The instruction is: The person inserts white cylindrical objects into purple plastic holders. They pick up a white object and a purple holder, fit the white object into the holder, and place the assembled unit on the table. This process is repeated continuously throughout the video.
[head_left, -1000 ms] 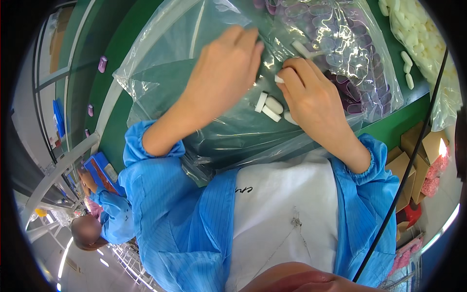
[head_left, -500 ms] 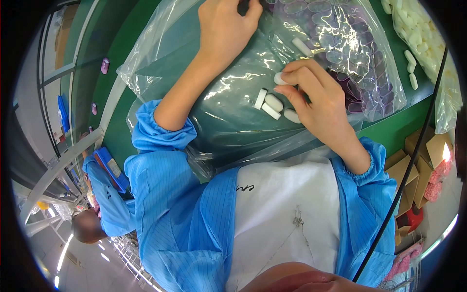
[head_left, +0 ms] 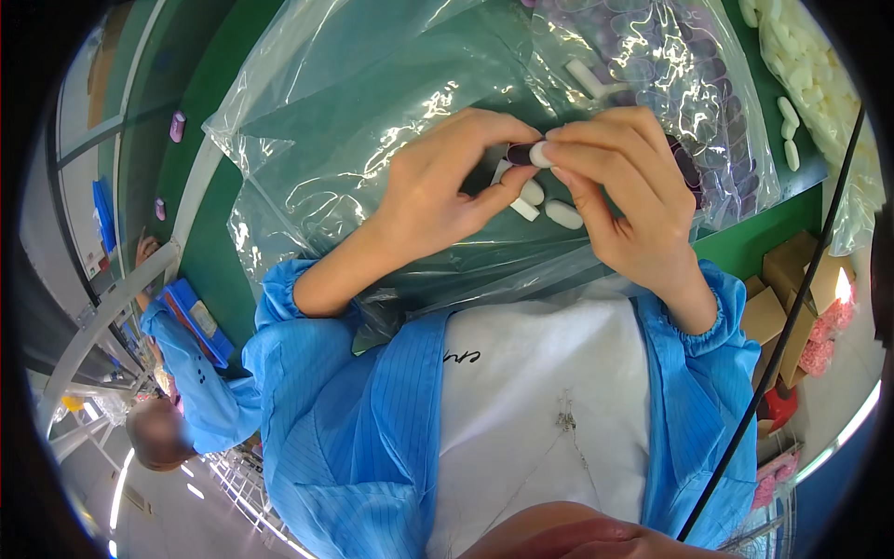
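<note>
My left hand [head_left: 438, 182] pinches a dark purple oval piece [head_left: 520, 154] between thumb and fingertips. Against its end, my right hand [head_left: 638, 177] holds a small white oval part [head_left: 539, 155], so both hands meet over the clear plastic bag [head_left: 317, 140]. Just below the fingers lie several loose white parts, among them a rounded white oval [head_left: 563, 214] and a narrow white strip [head_left: 523, 209]. Behind my right hand, a clear bag of purple oval pieces [head_left: 722, 112] spreads over the green table. A white part [head_left: 585, 78] rests by its left edge.
A bag of white parts [head_left: 810, 84] sits at the far right, with loose white ovals [head_left: 789, 116] beside it. Purple pieces [head_left: 177, 126] lie on the left tabletop. Cardboard boxes [head_left: 765, 321] stand at lower right. Another person in a blue sleeve [head_left: 205, 368] sits left, near a blue tray [head_left: 197, 321].
My left hand has come down from the top toward my right hand, bringing the dark purple piece into view. The white part in my right hand now touches it.
</note>
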### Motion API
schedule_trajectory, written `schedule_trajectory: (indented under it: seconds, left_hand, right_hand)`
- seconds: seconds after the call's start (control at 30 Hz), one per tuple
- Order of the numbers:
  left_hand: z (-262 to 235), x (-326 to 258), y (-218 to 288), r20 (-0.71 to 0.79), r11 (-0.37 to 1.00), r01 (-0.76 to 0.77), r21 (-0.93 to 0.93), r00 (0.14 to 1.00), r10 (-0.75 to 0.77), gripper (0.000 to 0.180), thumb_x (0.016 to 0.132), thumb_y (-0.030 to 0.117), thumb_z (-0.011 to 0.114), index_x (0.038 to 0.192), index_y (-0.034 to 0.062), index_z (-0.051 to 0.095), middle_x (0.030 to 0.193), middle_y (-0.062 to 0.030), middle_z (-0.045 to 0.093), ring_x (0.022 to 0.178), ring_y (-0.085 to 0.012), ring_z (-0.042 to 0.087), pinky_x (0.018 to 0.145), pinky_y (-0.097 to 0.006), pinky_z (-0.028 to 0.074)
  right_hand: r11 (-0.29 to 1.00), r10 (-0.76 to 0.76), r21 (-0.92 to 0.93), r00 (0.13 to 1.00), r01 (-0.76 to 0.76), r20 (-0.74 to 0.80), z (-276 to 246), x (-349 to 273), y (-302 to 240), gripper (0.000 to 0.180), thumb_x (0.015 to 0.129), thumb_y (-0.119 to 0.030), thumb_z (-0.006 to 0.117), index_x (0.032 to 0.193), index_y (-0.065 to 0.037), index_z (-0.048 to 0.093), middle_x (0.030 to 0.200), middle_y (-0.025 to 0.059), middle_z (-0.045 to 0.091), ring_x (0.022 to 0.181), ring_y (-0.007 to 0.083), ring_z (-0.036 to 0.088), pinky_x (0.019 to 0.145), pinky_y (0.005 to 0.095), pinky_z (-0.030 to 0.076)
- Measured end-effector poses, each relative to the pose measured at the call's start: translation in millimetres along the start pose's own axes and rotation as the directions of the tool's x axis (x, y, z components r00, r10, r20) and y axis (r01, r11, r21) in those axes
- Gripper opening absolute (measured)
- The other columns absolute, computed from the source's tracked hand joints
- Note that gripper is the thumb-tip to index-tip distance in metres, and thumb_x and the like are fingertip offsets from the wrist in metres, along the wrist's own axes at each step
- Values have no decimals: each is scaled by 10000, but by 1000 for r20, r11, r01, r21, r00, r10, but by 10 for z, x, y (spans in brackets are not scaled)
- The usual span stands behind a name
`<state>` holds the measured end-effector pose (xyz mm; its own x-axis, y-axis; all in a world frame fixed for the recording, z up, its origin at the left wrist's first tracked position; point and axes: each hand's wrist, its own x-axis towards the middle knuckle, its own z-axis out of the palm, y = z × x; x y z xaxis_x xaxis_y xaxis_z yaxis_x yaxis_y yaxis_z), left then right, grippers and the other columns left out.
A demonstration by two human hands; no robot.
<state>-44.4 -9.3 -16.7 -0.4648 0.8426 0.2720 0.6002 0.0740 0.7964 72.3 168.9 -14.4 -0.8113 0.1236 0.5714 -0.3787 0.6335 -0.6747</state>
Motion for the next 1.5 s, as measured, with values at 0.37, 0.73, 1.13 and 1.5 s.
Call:
schedule_trajectory:
  seconds: [0.37,0.73,1.13,1.5]
  left_hand:
    - [47,-93,-141,-69,998,-39,47,997,42,559,793,-2,844,1226,9,489,1072,-129,751,943,-179,746,827,-285,595]
    - [29,-86,-194,-78,995,-96,-4,992,95,462,789,4,850,1163,-14,580,1009,-131,756,931,-206,755,802,-292,603]
    - [52,-82,-270,-99,977,-179,-112,981,168,331,786,-36,828,1070,-14,659,1006,-153,758,909,-267,747,774,-330,601]
    - [48,10,-270,-82,937,-349,10,934,349,262,741,-30,835,978,-46,725,1016,-159,749,870,-296,740,740,-339,618]
  right_hand:
    - [995,-34,-90,995,43,92,132,75,-68,318,631,70,702,949,67,697,968,131,668,820,302,594,674,355,520]
    - [995,-91,-23,986,95,141,30,54,63,316,642,49,723,957,44,701,943,136,678,779,291,635,643,355,539]
    - [935,-287,-202,957,290,41,151,-4,122,317,623,-14,769,921,71,701,932,150,705,727,278,664,583,321,553]
    - [960,-170,-222,985,169,15,156,-130,83,307,680,-32,821,943,78,706,953,184,716,730,275,678,593,317,569]
